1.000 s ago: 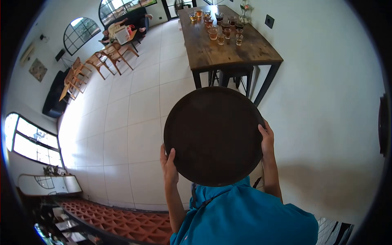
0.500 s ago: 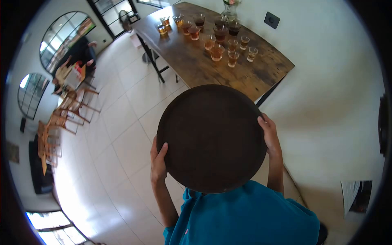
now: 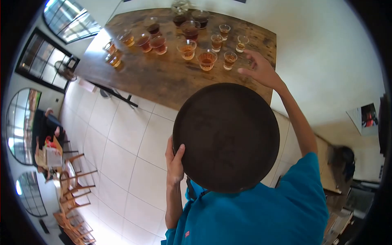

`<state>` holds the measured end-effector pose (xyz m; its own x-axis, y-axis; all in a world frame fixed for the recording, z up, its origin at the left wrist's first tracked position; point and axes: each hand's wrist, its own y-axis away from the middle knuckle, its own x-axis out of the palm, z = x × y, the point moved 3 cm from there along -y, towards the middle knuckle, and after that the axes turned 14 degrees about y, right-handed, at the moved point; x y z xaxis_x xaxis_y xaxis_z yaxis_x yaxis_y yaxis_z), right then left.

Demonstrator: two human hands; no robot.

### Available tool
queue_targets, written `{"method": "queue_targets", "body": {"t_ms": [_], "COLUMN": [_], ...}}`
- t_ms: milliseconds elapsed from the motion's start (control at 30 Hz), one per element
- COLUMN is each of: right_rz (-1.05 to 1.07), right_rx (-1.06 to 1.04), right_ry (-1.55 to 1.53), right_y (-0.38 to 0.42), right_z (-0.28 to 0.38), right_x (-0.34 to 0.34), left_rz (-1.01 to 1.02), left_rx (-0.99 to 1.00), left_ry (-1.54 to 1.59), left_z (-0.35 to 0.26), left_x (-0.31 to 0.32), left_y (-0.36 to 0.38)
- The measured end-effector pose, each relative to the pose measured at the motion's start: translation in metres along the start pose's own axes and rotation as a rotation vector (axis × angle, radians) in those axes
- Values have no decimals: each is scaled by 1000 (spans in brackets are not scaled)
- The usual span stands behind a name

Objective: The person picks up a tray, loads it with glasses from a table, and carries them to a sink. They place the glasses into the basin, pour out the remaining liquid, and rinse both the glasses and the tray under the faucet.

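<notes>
A round dark tray [image 3: 226,136] is in front of my body, below the edge of the wooden table [image 3: 143,83]. My left hand [image 3: 175,165] grips its left rim, thumb on top. Over the table's right end my right hand [image 3: 256,69] reaches out, fingers apart and holding nothing. Nearest to it are a small glass of pale drink [image 3: 242,43] and a small glass of amber drink [image 3: 230,61]. Farther left stand several more glasses, among them a wider amber one [image 3: 207,60], a reddish one [image 3: 159,44] and a dark one [image 3: 190,31].
A glass vase [image 3: 180,6] stands at the table's back edge. Wooden chairs [image 3: 73,183] line the left side, near a seated person [image 3: 51,122]. A pale wall [image 3: 322,69] rises at the right. Another person's dark head [image 3: 345,159] shows blurred at the lower right.
My right hand has let go of the tray and moved up over the table beside the small glasses. The view has turned and come nearer to the table. My left hand still holds the tray.
</notes>
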<state>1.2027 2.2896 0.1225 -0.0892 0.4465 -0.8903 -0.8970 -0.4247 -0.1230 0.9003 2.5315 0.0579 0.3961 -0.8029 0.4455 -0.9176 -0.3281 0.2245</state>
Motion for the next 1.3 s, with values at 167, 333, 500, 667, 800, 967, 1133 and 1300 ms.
{"method": "queue_targets", "body": {"t_ms": [167, 333, 500, 667, 800, 967, 1133, 1300], "right_rz": [-6, -13, -120, -241, -223, -211, -32, -37], "right_rx": [-140, -14, 109, 147, 232, 268, 359, 291], "right_ry": [222, 152, 200, 267, 200, 126, 58, 252], "right_y": [-28, -38, -10, 30, 49, 61, 57, 53], "right_z": [17, 21, 44, 43, 56, 49, 52, 48], "right_x": [39, 26, -23, -28, -15, 13, 11, -6], "left_rz": [28, -6, 91, 227, 277, 335, 494, 469], "left_rx": [-94, -102, -98, -108, -104, -190, -366, -203], "left_ry": [13, -160, -218, -240, -122, -127, -259, -660], "left_z": [10, 0, 11, 14, 18, 14, -17, -46], "left_x": [-9, 6, 4, 17, 25, 22, 12, -20], "left_y": [-24, -37, -55, -73, -75, -76, -80, -89]}}
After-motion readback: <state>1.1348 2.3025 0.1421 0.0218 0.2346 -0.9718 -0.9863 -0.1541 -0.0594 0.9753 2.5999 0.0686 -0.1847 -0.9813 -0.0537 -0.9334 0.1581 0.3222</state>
